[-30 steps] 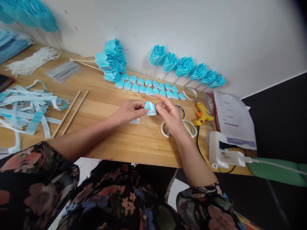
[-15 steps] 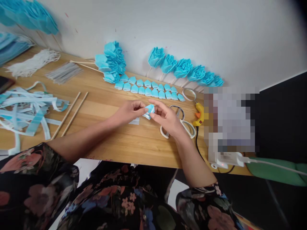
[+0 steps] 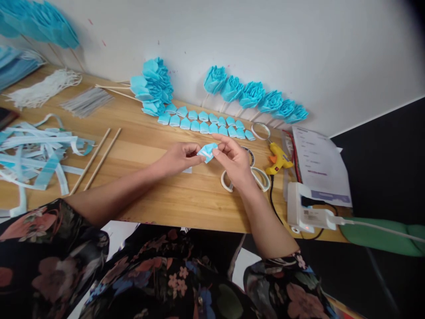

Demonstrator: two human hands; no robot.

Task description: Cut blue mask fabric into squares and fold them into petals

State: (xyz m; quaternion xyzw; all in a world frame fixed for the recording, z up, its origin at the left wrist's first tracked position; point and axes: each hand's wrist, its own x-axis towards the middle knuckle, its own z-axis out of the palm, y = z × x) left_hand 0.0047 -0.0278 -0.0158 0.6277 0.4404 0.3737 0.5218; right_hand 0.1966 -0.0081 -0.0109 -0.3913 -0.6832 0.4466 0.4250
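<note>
Between my hands is a small folded piece of blue and white mask fabric (image 3: 207, 152), held just above the wooden table. My left hand (image 3: 182, 157) pinches its left edge between thumb and fingers. The right edge is gripped by my right hand (image 3: 232, 158), with the thumb in front. Scissors (image 3: 261, 178) with white handles lie under and beside my right hand, partly hidden by it. Beyond my hands run two rows of small folded blue petals (image 3: 204, 127). A pale scrap (image 3: 187, 170) lies below my left hand.
Blue fabric flowers on sticks (image 3: 252, 95) lean on the wall, with a flower bundle (image 3: 154, 88) left of them. A yellow glue gun (image 3: 278, 158), a tape roll (image 3: 260, 130) and a power strip (image 3: 308, 217) are at right. Two wooden sticks (image 3: 103, 157) and fabric strips (image 3: 43, 150) lie left.
The fabric piece has turned and looks spread flatter between my fingers, showing more of its face. My left hand has shifted slightly down. The papers at right now show clearly.
</note>
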